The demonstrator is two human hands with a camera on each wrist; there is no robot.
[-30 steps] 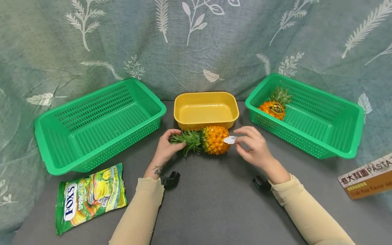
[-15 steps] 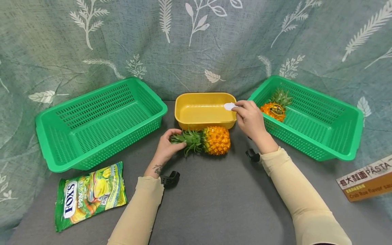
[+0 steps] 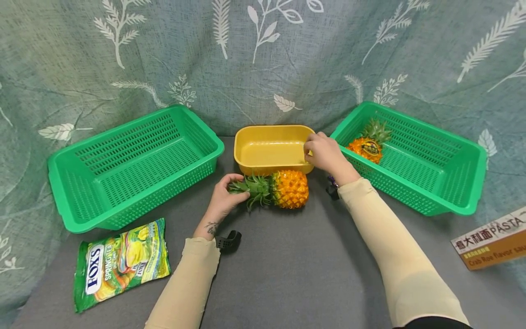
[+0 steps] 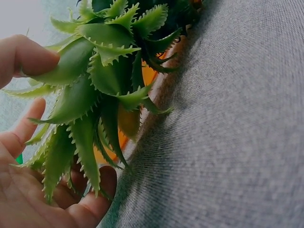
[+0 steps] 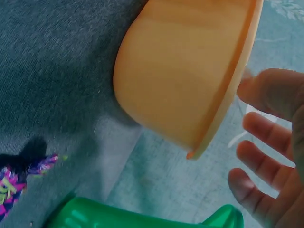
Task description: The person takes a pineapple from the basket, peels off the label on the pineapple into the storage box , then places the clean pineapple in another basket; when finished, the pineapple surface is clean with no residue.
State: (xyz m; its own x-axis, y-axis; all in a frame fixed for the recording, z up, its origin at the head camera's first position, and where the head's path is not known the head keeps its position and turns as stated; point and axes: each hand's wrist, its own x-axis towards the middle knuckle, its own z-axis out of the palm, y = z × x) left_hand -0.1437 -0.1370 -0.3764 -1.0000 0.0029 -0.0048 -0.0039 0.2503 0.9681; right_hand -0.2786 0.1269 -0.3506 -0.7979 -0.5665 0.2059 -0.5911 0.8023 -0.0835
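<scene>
A small orange pineapple lies on its side on the grey table, its green crown pointing left. My left hand grips the crown's end; in the left wrist view the thumb presses on a toothed leaf and a finger curls underneath. Behind the pineapple stands a yellow tub. My right hand is over its right end, fingertips bent down inside the rim. In the right wrist view the rim hides part of the fingertips, and I cannot tell whether they still hold the white tag.
Green baskets stand on the left and right; the right basket contains a labelled pineapple. A FOX'S candy bag lies front left, a pasta box far right. A shiny purple wrapper lies by the right wrist.
My right hand has carried a white tag from the pineapple's base up and back to the tub, then lowered into it; the tag is now out of sight. The left hand stays put.
</scene>
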